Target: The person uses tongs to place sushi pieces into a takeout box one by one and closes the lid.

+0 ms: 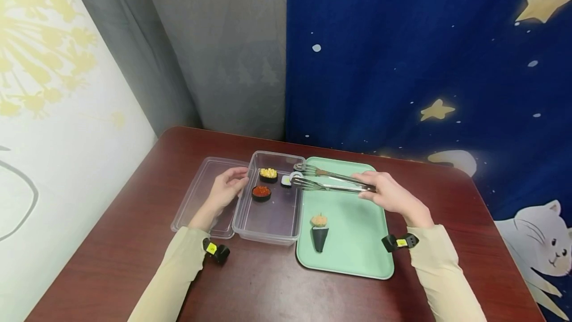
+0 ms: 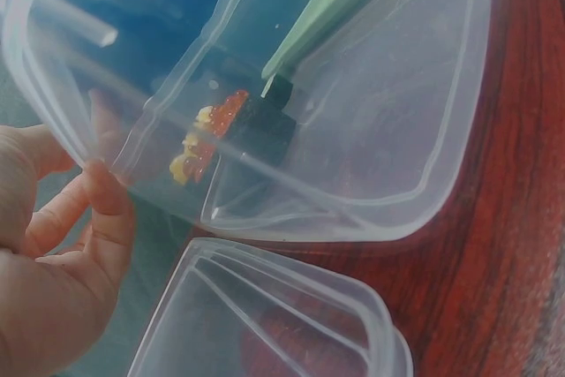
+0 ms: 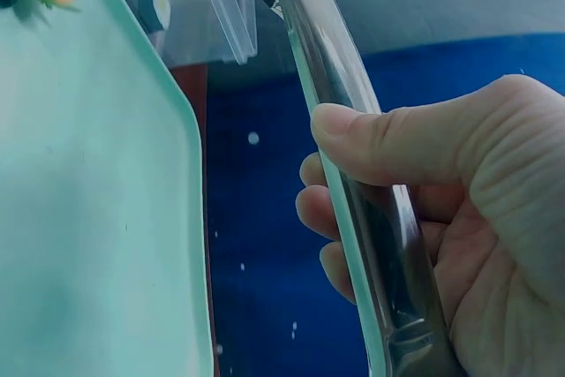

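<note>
Left hand (image 1: 229, 186) pinches the clear container (image 1: 270, 218) at its 10 o'clock; right hand (image 1: 391, 194) grips tongs (image 1: 337, 188); slackened squeeze could drop their roll (image 1: 295, 176) at 2 o'clock.

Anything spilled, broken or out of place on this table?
Nothing stands out. The clear container looks intact, the red-topped sushi and yellow-topped sushi sit topping-up inside, and the cone roll lies on the green tray; no spill shows.

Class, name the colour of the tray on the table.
The tray is pale green, best seen in the head view.
</note>
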`<action>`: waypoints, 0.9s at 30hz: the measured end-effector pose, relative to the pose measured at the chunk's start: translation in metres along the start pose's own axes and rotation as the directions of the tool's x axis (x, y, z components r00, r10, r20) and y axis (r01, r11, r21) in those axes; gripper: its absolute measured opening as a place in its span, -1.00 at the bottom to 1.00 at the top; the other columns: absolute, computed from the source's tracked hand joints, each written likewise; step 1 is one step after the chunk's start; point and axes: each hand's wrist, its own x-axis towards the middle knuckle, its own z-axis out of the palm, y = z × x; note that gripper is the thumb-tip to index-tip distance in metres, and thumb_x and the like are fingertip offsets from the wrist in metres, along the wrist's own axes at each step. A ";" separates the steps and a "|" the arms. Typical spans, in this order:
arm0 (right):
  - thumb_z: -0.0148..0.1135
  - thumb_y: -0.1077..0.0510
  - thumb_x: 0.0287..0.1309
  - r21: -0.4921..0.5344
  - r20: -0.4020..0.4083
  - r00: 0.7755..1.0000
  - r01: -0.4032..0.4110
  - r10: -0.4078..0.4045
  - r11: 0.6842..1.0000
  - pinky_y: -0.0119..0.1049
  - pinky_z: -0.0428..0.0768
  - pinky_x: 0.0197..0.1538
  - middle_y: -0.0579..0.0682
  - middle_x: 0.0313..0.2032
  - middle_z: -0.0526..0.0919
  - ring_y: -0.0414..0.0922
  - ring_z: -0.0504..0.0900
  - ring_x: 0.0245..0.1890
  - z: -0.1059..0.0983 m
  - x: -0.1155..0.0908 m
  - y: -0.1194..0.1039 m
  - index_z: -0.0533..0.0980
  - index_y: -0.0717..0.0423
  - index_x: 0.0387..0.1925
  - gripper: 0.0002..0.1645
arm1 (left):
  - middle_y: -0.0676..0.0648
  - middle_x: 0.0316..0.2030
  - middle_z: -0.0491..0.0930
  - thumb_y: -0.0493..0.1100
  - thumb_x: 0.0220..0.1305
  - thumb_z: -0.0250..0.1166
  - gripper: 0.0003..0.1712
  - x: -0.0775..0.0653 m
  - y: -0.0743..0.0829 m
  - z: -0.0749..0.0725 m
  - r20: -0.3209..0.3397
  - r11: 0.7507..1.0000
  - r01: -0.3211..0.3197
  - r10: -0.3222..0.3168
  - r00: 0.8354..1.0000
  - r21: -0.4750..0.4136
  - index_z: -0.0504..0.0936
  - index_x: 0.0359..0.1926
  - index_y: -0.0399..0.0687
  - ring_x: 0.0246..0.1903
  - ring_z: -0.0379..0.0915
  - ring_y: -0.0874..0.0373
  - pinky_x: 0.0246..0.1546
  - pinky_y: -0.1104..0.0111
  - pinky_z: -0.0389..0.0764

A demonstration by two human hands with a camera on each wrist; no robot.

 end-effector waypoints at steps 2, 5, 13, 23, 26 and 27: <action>0.31 0.35 0.03 -0.007 0.024 1.000 0.004 -0.004 1.000 -0.25 0.49 -0.28 0.19 -0.06 0.58 -0.11 0.48 -0.29 0.001 0.007 -0.003 0.43 0.39 0.12 -0.44 | -0.46 -0.06 0.46 -0.37 0.26 0.18 -0.60 0.001 -0.004 0.000 -0.003 1.000 -0.006 0.006 1.000 0.007 0.42 0.10 -0.46 -0.59 0.34 0.33 -0.60 0.50 0.39; 0.31 0.35 0.03 -0.022 0.055 0.998 0.024 -0.023 0.999 -0.23 0.51 -0.27 0.22 -0.04 0.57 -0.08 0.52 -0.27 0.003 0.016 -0.006 0.43 0.40 0.11 -0.44 | -0.46 -0.06 0.47 -0.38 0.25 0.18 -0.60 0.001 -0.004 0.000 -0.005 1.000 -0.008 0.008 1.000 0.006 0.41 0.10 -0.47 -0.59 0.34 0.33 -0.60 0.51 0.39; 0.29 0.35 0.05 -0.054 0.150 0.989 0.019 -0.011 0.998 -0.11 0.57 -0.10 0.23 0.01 0.56 0.04 0.56 -0.06 0.001 0.039 -0.015 0.45 0.39 0.11 -0.47 | -0.44 -0.07 0.48 -0.38 0.25 0.18 -0.60 0.002 -0.008 0.000 -0.008 1.000 -0.014 0.014 1.000 0.015 0.42 0.10 -0.46 -0.60 0.33 0.34 -0.61 0.50 0.38; 0.27 0.42 -0.03 -0.209 0.277 0.961 0.084 -0.023 0.974 -0.19 0.57 -0.21 0.19 -0.18 0.61 0.01 0.58 -0.22 -0.011 0.072 -0.044 0.53 0.34 0.01 -0.54 | -0.46 -0.02 0.45 -0.34 0.27 0.18 -0.58 0.001 -0.003 0.000 0.007 1.000 0.008 -0.008 1.000 0.002 0.40 0.13 -0.44 -0.59 0.33 0.32 -0.61 0.48 0.39; 0.23 0.46 -0.08 -0.252 0.306 0.952 0.091 -0.010 0.963 -0.20 0.57 -0.20 0.18 -0.18 0.63 0.02 0.58 -0.19 -0.014 0.080 -0.052 0.56 0.30 -0.03 -0.54 | -0.48 -0.01 0.43 -0.35 0.27 0.17 -0.57 0.000 -0.003 0.000 0.009 1.000 0.010 -0.010 1.000 -0.011 0.39 0.14 -0.45 -0.60 0.33 0.32 -0.62 0.48 0.39; 0.21 0.47 -0.10 -0.262 0.312 0.950 0.091 -0.005 0.961 -0.20 0.57 -0.21 0.18 -0.18 0.63 0.02 0.59 -0.19 -0.014 0.082 -0.055 0.57 0.29 -0.06 -0.55 | -0.48 -0.01 0.43 -0.35 0.27 0.17 -0.57 0.000 -0.003 0.000 0.009 1.000 0.011 -0.011 1.000 -0.013 0.39 0.14 -0.45 -0.61 0.33 0.32 -0.62 0.48 0.39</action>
